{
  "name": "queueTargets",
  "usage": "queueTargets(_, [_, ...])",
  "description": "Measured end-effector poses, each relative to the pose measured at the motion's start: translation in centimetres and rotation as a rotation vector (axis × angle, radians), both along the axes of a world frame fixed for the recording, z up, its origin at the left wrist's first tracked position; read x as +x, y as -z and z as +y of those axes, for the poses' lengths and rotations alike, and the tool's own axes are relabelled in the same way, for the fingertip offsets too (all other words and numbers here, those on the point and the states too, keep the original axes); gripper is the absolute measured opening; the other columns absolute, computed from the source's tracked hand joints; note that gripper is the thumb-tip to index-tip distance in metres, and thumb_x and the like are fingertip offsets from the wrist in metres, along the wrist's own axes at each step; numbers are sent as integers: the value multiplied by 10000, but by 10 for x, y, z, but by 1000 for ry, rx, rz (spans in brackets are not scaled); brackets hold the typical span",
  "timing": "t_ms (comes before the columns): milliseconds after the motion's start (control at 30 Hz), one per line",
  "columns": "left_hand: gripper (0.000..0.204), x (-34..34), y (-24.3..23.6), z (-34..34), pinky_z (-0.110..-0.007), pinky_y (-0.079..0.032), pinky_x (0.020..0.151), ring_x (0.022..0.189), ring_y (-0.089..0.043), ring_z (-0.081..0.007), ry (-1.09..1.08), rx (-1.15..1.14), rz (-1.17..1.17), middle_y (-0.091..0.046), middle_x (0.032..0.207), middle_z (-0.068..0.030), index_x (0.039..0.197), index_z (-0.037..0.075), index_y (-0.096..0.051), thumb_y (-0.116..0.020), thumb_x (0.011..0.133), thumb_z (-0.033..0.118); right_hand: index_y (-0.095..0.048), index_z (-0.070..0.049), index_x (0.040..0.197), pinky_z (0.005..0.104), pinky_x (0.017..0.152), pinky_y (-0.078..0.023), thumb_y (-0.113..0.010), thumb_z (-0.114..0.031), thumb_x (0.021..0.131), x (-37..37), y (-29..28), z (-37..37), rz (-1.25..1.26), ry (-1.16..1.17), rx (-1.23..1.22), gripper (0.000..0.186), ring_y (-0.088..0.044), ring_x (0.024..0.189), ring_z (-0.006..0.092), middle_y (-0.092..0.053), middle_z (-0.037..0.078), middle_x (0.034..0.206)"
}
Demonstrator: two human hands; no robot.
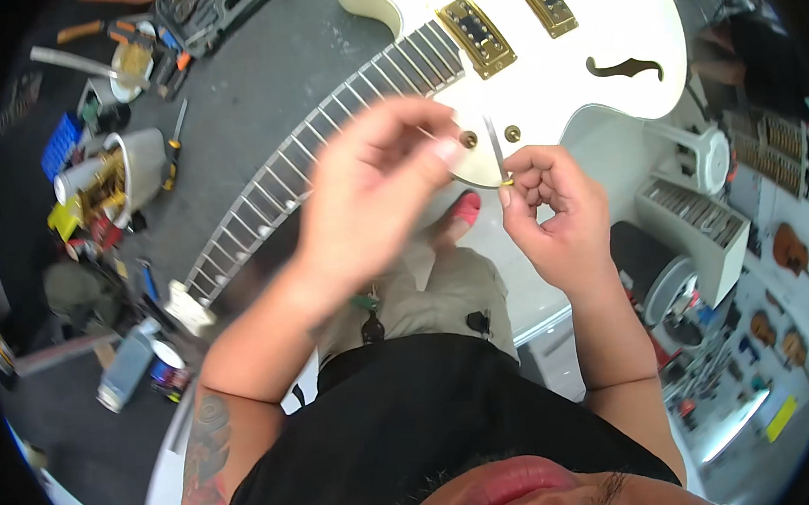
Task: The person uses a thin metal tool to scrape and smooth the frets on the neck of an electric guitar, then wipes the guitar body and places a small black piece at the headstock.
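Note:
A white electric guitar (523,74) lies on the dark bench with its fretted neck (318,133) pointing down to the left. My right hand (557,208) pinches a thin, straight metal tool (495,145) with a small yellow part at my fingertips; its exact kind is unclear. The tool's far end lies over the guitar's near horn, between two round brass-coloured fittings (512,134). My left hand (373,185) hovers above the neck, with thumb and fingertips beside the other fitting (468,139). Motion blurs its fingers, and whether they hold anything is hidden.
At the left of the bench are a yellow-handled screwdriver (174,151), a white tub of parts (140,176), a clear bottle (129,366) and pliers (171,74). A black tool case (210,24) sits at the back. To the right stand a white cabinet (700,234) and a round bin (671,287).

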State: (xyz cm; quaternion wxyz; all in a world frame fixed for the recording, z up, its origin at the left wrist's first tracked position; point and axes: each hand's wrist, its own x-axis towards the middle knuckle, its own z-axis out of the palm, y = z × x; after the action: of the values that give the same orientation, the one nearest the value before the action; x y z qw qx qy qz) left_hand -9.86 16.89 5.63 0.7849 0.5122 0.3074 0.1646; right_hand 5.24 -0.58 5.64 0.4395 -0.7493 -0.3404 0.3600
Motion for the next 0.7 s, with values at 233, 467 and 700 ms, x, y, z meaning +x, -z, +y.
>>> queueTargets(233, [164, 1, 45, 65, -300, -564, 822, 887, -703, -156, -424, 1024, 132, -764, 987, -86, 1141, -45, -766, -765, 1004, 44, -749, -67, 1229, 369, 659, -562, -838, -43, 849, 37, 35, 15, -642, -307, 241, 391, -669, 681, 255, -684, 54, 786])
queueTargets(467, [190, 32, 41, 57, -433, -594, 792, 859, -779, -365, -322, 1145, 365, -788, 947, -248, 1037, -63, -771, -741, 977, 114, -756, -90, 1213, 388, 652, -477, -848, -66, 820, 27, 52, 30, -836, -402, 425, 405, -626, 660, 226, -653, 16, 751])
queueTargets(700, [268, 32, 40, 53, -456, -587, 769, 822, -768, -391, -289, 1128, 450, -776, 896, -263, 1006, -67, -787, -757, 980, 198, -749, -76, 1207, 386, 687, -371, -828, -57, 805, 24, 56, 33, -935, -452, 443, 409, -524, 590, 204, -561, -14, 662])
